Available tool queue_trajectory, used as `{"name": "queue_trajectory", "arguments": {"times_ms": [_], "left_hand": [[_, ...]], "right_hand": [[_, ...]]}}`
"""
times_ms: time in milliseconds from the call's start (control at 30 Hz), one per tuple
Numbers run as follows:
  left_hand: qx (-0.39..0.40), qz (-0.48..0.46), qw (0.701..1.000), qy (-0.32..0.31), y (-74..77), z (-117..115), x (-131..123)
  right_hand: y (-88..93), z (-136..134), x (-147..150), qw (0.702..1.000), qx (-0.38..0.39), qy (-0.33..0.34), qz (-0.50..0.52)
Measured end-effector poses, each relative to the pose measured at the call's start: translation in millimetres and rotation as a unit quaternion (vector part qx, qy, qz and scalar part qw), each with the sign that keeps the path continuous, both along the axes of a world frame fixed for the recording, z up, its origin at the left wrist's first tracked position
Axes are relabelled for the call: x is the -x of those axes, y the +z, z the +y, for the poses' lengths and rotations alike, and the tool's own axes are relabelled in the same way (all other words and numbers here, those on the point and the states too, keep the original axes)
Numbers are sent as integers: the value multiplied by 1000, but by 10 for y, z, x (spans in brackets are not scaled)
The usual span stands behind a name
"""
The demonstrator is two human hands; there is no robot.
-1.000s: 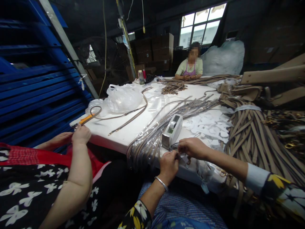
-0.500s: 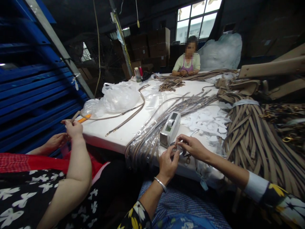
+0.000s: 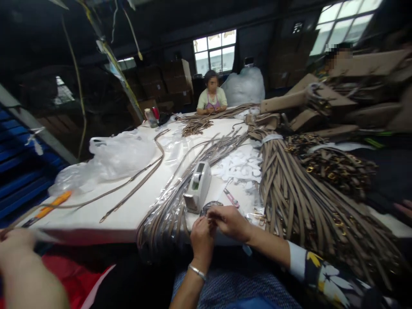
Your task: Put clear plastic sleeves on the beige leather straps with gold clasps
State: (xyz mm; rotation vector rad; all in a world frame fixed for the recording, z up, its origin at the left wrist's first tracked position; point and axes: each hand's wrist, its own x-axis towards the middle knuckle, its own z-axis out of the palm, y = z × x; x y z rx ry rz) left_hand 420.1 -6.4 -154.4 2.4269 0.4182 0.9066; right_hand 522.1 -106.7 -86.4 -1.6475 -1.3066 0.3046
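At the table's front edge my left hand (image 3: 202, 238), with a silver bangle at the wrist, has its fingers closed. My right hand (image 3: 230, 221) meets it there, thumb and fingers pinched together. What they grip is small and mostly hidden by the fingers; a dark, shiny rounded thing (image 3: 210, 207) shows just behind them. Right beyond my hands stands a grey tape dispenser (image 3: 196, 193). Taupe straps in clear plastic sleeves (image 3: 164, 216) lie left of it and hang over the edge. A pink-handled tool (image 3: 231, 197) lies behind my right hand.
A big bundle of taupe straps (image 3: 289, 189) with brass clips lies to the right. White paper pieces (image 3: 241, 165) lie beside it. Clear plastic bags (image 3: 119, 154) and an orange-handled tool (image 3: 54, 205) are at left. A co-worker's arm (image 3: 25, 262) is close by; another person (image 3: 212, 101) sits opposite.
The view has swung to the right, showing more of the strap pile and another person. My hands have drawn closer together, and the pink-handled tool has come into sight.
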Motion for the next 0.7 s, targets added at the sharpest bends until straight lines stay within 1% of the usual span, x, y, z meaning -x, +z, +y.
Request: {"name": "queue_trajectory", "arguments": {"times_ms": [67,100,167,200,267,333,367,400,467,533,600,633,700], "left_hand": [[29,8,999,-18,17,51,30],[63,25,998,-21,28,91,40],[163,53,985,-22,49,183,34],[223,64,973,-10,61,222,14],[314,71,946,33,95,249,-58],[379,65,921,59,160,177,-167],[402,55,913,52,210,105,-231],[419,45,907,30,273,14,-297],[432,31,900,-41,441,-195,-429],[424,28,897,-118,651,-400,-533],[406,32,896,-177,866,-568,-586],[391,31,898,-197,961,-635,-589],[353,21,908,-224,1091,-733,-558]], "right_hand": [[1,-70,-18,1000,-6,-18,-2],[4,-113,-26,999,-11,-37,0],[-6,-212,-19,994,-23,-101,18],[-22,-264,0,989,-27,-140,36],[-77,-358,69,978,-30,-197,60],[-135,-430,141,974,-36,-215,62],[-154,-459,159,973,-48,-218,64],[-161,-488,155,969,-66,-224,80],[-124,-562,57,956,-101,-234,143],[3,-694,-177,941,-121,-232,213],[252,-927,-534,933,-145,-229,235],[431,-1087,-749,925,-172,-243,236],[890,-1484,-1208,899,-249,-285,220]]}}
